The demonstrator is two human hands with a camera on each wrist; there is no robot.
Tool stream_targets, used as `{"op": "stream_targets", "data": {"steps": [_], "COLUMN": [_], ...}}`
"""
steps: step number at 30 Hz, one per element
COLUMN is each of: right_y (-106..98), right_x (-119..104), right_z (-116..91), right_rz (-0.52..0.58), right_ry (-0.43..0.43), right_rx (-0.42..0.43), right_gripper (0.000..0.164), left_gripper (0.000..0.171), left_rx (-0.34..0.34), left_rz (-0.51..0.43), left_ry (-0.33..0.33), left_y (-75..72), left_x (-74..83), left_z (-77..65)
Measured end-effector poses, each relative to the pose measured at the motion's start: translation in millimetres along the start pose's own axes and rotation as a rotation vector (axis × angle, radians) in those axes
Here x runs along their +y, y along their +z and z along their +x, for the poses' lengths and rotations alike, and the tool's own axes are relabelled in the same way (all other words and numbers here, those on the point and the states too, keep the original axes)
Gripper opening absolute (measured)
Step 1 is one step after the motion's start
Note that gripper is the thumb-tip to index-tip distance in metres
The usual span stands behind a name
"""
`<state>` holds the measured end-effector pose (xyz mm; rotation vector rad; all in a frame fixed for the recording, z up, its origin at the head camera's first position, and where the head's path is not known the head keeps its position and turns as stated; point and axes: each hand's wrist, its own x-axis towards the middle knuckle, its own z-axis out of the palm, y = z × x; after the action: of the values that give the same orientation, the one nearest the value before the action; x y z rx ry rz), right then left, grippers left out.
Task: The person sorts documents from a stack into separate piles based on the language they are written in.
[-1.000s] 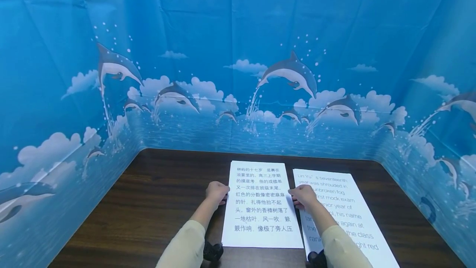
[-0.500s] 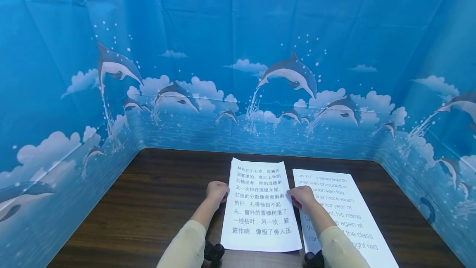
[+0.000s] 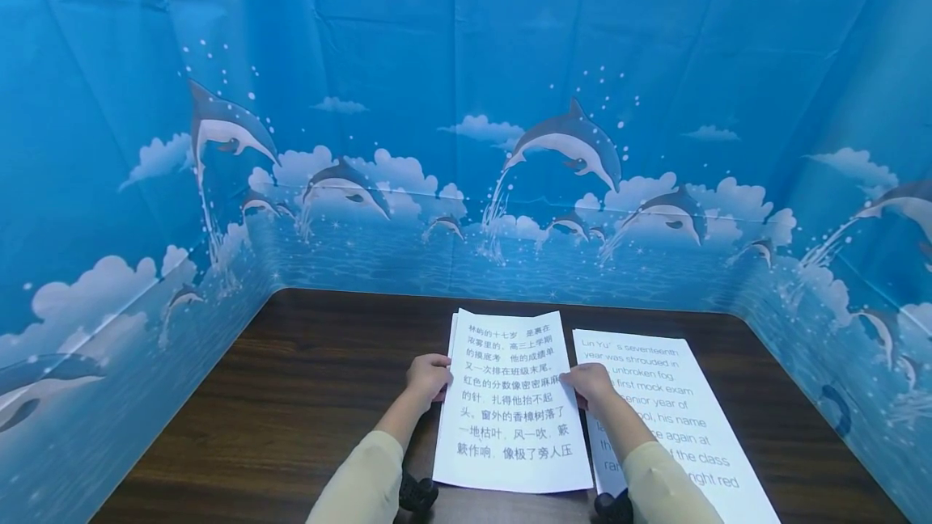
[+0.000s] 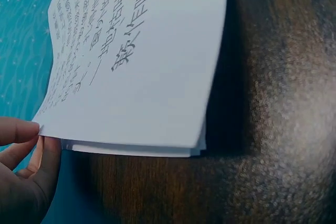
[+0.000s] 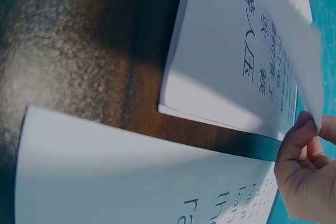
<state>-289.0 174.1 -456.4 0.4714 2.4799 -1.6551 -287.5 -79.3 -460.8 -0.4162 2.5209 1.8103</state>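
Note:
Several white sheets printed with Chinese characters (image 3: 510, 427) lie stacked in front of me in the head view. My left hand (image 3: 428, 377) pinches their left edge between thumb and fingers; the left wrist view shows the left hand (image 4: 29, 166) with more sheets layered below the top one. On the opposite edge, my right hand (image 3: 591, 386) pinches paper too. In the right wrist view, the edge bends upward into the right hand's (image 5: 310, 177) thumb and fingers. The upper paper is bowed, and a lower sheet peeks out at its left.
Printed English sheets (image 3: 677, 419) lie close to the right of the stack, partly under my right forearm. Dark wooden tabletop (image 3: 291, 395) stretches to the left. A blue dolphin-patterned curtain (image 3: 408, 144) encloses the back and sides.
The Chinese-printed paper lay flat a second ago; it now bows between my hands. Its upper part has shifted slightly right, uncovering a lower sheet's left edge. The English sheets stay put.

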Motion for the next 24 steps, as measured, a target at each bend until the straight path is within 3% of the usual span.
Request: {"op": "stream_targets", "data": {"steps": [9, 19, 24], "right_y": [0.3, 9.5, 18.1], "right_x": [-6.7, -18.9, -24.8], "right_z": [-0.2, 2.6, 0.5], "right_rz": [0.008, 0.073, 0.136], "right_ry": [0.007, 0.022, 0.018], "right_rx": [-0.009, -0.006, -0.041], "right_gripper": [0.019, 0.018, 0.026], "left_gripper": [0.034, 0.035, 0.033], "left_rx": [0.016, 0.072, 0.096], "left_rz": [0.008, -0.034, -0.065], "left_ry": [0.026, 0.004, -0.008], "left_y": [-3.8, -24.1, -36.2], "left_x": [3.4, 12.4, 10.1], "left_z": [0.5, 5.7, 10.7]}}
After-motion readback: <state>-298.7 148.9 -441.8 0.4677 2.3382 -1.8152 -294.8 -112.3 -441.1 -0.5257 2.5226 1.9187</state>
